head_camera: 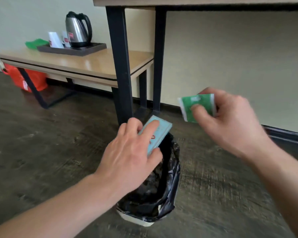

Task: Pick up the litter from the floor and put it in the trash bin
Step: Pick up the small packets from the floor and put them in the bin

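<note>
A small white trash bin [138,219] lined with a black bag [169,182] stands on the dark wooden floor, low in the middle of the head view. My left hand [127,158] grips a flat light-blue box [160,130] right over the bin's mouth, the box tilted. My right hand [230,121] is up and to the right of the bin, pinching a green and white packet [189,107] between thumb and fingers. The bin's inside is mostly hidden by my left hand.
A black table leg [120,66] stands just behind the bin. A low wooden bench [86,66] at the left carries a tray with a kettle [77,28] and cups. An orange bag [33,79] lies under it. A wall runs along the right.
</note>
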